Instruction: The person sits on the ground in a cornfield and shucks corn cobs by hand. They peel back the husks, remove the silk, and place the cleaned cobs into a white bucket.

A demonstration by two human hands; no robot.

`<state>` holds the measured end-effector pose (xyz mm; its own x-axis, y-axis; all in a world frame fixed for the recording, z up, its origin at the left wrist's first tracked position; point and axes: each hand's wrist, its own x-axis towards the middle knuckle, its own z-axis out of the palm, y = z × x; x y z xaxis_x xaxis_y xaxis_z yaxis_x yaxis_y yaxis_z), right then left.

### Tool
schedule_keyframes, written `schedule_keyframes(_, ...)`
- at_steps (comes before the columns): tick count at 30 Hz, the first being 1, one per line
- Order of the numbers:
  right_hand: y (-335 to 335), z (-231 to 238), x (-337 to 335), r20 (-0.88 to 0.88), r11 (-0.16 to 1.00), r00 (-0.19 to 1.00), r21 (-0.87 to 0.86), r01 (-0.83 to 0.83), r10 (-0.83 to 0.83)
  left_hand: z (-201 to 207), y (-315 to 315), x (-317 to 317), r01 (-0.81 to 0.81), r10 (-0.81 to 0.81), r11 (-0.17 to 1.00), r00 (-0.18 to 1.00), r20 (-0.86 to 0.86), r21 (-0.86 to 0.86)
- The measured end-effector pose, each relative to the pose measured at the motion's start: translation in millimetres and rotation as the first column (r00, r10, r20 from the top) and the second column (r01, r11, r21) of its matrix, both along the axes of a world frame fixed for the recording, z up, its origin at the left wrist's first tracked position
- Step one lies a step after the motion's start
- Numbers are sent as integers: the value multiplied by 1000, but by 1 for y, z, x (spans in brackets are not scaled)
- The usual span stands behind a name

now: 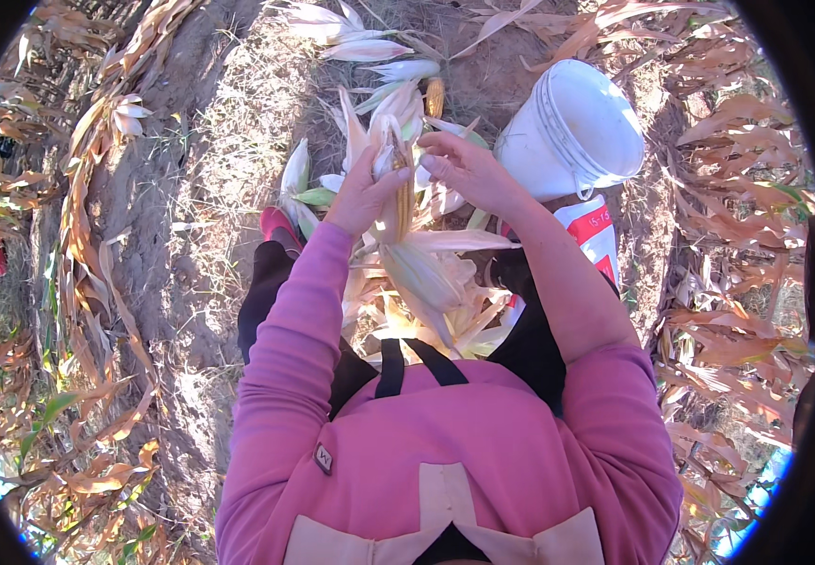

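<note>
My left hand (366,193) is wrapped round an ear of corn (404,196) from its left side, thumb across it. Yellow kernels show along the ear, while pale husk stays on its upper left. Peeled husk leaves (426,275) hang from its lower end towards my lap. Close by the ear's right side is my right hand (471,171), its fingers bent and a little apart, with nothing visible between them. Behind both hands lies a heap of husked and unhusked corn (407,104), partly hidden by them.
A white bucket (544,122) tilts at the right, its mouth facing right. Beside it lies a white and red sack (596,231). More unhusked ears (355,42) lie at the far side. Dry corn stalks (87,235) line the left, others (737,320) the right. Loose husks (393,315) lie between my legs.
</note>
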<state>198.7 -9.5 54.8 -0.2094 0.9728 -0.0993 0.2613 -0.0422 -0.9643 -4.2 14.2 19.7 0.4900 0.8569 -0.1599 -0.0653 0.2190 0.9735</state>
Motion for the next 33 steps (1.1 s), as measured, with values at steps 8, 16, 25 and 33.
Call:
schedule_keyframes(8, -5, -7, 0, 31, 993, 993, -21, -112, 113, 5, -9, 6, 332, -331, 943, 941, -70, 14)
schedule_keyframes(16, -8, -6, -5, -66, 999, 998, -50, -18, 15, 8, -9, 2, 343, -341, 937, 939, -39, 69)
schedule_keyframes(25, 1, -20, 1, -242, 951, 935, -234, 203, -259, 8, -8, 2, 176, -68, 962, 893, -445, 207)
schedule_keyframes(33, -1, -19, -12, -625, 891, 701, -453, 31, -342, -16, -17, 13, -57, 87, 974, 988, -129, 220)
